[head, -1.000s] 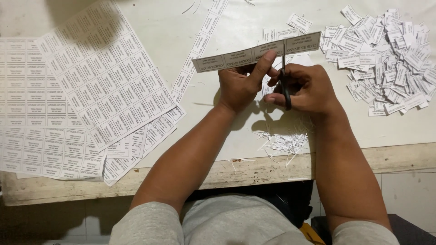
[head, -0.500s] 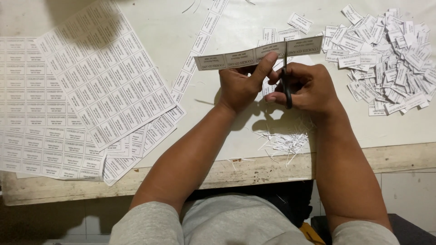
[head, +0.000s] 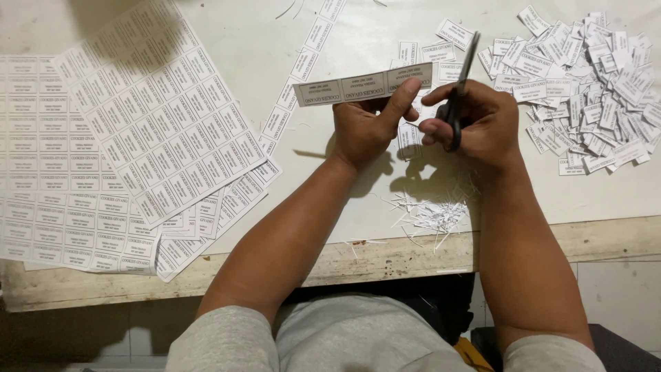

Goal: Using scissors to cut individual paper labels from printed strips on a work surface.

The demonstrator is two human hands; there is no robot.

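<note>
The left hand (head: 368, 131) is pinching a paper strip (head: 363, 85) while the right hand (head: 475, 124) is gripping scissors (head: 460, 81), blades shut

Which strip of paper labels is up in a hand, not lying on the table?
The short strip pinched in the left hand, beside the scissors. The other strips lie flat on the table.
</note>
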